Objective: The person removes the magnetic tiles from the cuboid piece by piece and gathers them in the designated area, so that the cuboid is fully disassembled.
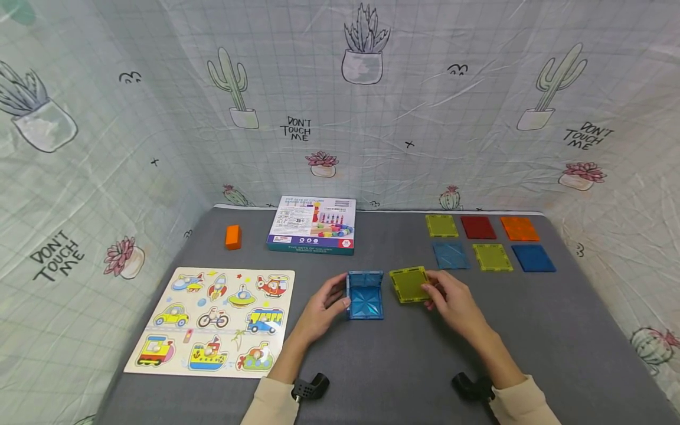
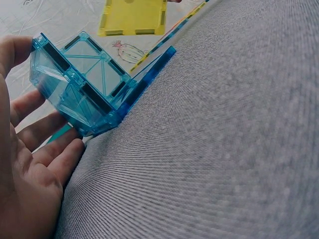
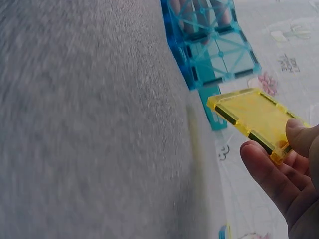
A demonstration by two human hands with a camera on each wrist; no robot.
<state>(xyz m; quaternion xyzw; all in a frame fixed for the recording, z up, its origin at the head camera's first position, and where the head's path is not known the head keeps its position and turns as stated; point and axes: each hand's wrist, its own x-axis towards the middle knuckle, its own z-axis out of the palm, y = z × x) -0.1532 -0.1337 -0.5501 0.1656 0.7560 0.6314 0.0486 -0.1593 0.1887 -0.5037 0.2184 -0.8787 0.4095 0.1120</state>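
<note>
Translucent blue magnetic tiles stand joined on the table, one lying flat with upright ones at the back and left. My left hand holds the left upright tile, thumb at its edge and fingers along its outer face, as the left wrist view shows. Just to the right, my right hand pinches a yellow magnetic tile by its right edge, thumb on top and fingers beneath. In the right wrist view this yellow tile is tilted, raised off the table and apart from the blue ones.
At the back right lie several loose tiles, among them a red tile and a dark blue tile. A game box and an orange block sit at the back left. A vehicle puzzle board lies left of my left arm.
</note>
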